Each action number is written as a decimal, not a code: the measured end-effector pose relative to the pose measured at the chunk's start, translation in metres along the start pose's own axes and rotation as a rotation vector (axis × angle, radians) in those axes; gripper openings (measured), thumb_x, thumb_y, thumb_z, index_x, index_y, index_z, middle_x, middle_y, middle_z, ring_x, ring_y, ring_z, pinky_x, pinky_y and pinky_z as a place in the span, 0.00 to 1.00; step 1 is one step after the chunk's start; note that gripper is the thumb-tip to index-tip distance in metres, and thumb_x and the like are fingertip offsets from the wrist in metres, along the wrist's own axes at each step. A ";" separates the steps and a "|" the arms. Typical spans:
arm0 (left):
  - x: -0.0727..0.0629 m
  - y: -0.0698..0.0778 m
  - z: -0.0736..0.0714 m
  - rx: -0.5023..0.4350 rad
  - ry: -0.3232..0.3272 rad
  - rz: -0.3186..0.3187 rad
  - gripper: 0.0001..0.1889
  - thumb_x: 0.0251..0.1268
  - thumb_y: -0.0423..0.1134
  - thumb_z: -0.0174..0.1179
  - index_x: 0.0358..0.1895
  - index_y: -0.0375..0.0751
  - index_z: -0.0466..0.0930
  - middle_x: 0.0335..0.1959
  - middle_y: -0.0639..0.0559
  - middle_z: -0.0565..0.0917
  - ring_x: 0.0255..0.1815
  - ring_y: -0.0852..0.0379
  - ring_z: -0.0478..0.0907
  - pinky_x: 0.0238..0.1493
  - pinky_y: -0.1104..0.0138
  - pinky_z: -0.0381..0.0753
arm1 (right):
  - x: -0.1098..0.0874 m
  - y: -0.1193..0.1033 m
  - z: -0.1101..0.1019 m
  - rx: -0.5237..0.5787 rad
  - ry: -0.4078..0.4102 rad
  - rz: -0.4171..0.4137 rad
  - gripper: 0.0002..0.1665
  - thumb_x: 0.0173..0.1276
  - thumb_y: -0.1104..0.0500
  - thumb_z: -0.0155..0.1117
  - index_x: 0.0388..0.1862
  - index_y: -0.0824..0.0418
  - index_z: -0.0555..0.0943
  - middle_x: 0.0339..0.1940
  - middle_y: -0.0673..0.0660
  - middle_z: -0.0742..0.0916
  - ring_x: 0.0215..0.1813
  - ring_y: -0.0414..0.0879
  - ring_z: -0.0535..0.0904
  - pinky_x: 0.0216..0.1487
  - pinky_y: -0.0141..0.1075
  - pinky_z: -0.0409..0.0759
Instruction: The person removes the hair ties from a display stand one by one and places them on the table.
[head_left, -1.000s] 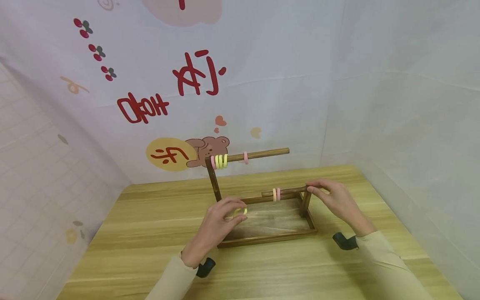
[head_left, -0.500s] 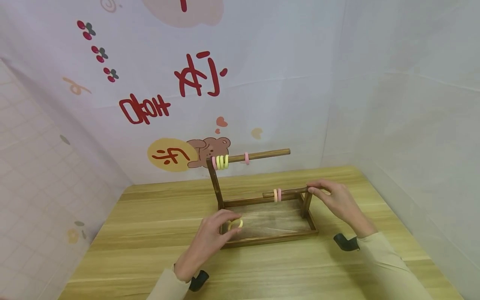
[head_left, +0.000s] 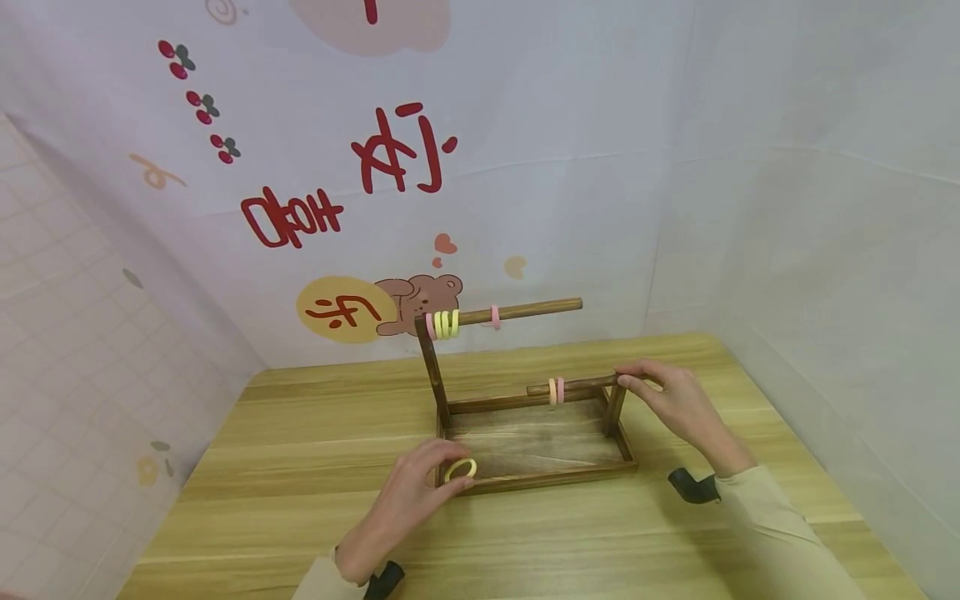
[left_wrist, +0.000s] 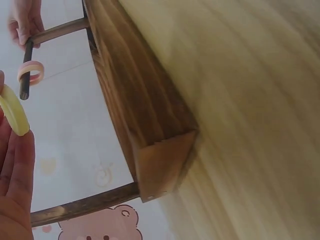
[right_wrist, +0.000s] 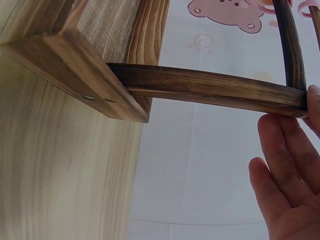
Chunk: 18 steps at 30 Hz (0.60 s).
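Note:
My left hand (head_left: 408, 492) pinches a yellow ring (head_left: 461, 470) between thumb and fingers, over the front left corner of a dark wooden rack (head_left: 555, 481). In the left wrist view the yellow ring (left_wrist: 15, 111) is at the left edge, in the fingertips. My right hand (head_left: 678, 408) grips the top of the rack's short right post, where the lower rod (head_left: 585, 384) joins it. On that rod hang an orange ring (head_left: 552, 391) and a pink ring (head_left: 560, 390). The taller upper rod (head_left: 532, 309) carries several yellow and pink rings (head_left: 442, 324) at its left end and one pink ring (head_left: 495, 317) further along.
The rack stands on a wood-grain table (head_left: 300, 458). A white printed cloth (head_left: 555, 192) hangs behind and along the sides. The tall left post (head_left: 432, 367) rises beside the left hand. Dark wrist-camera parts (head_left: 693, 486) jut out below the wrists.
My left hand has moved down, toward me and slightly left with the yellow ring, from above the tray to its front left corner. My right hand keeps its grip on the rack.

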<state>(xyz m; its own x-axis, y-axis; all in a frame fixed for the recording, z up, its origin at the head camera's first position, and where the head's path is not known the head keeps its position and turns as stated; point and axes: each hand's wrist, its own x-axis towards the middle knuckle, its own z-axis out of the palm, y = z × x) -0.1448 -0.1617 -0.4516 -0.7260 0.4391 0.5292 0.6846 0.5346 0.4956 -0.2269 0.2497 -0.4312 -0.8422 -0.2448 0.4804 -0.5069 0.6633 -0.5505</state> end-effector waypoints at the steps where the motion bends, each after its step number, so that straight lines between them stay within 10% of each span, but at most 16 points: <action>1: -0.002 -0.001 0.000 -0.001 -0.002 0.003 0.17 0.54 0.36 0.79 0.48 0.43 0.88 0.47 0.53 0.89 0.46 0.55 0.86 0.44 0.59 0.87 | 0.000 0.000 0.000 0.003 -0.001 0.001 0.12 0.76 0.59 0.67 0.53 0.62 0.88 0.48 0.58 0.91 0.54 0.63 0.87 0.54 0.62 0.81; 18: -0.021 -0.010 0.007 -0.039 -0.090 0.014 0.17 0.54 0.30 0.78 0.47 0.40 0.87 0.45 0.53 0.88 0.39 0.60 0.84 0.37 0.61 0.87 | -0.001 0.002 0.001 0.000 0.003 -0.005 0.12 0.76 0.58 0.67 0.52 0.61 0.88 0.49 0.58 0.91 0.53 0.62 0.87 0.54 0.61 0.82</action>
<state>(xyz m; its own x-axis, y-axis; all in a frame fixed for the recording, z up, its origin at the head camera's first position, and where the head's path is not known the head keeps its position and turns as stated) -0.1372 -0.1714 -0.4722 -0.7178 0.5108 0.4731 0.6957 0.4997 0.5160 -0.2271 0.2503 -0.4334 -0.8392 -0.2455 0.4853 -0.5107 0.6624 -0.5481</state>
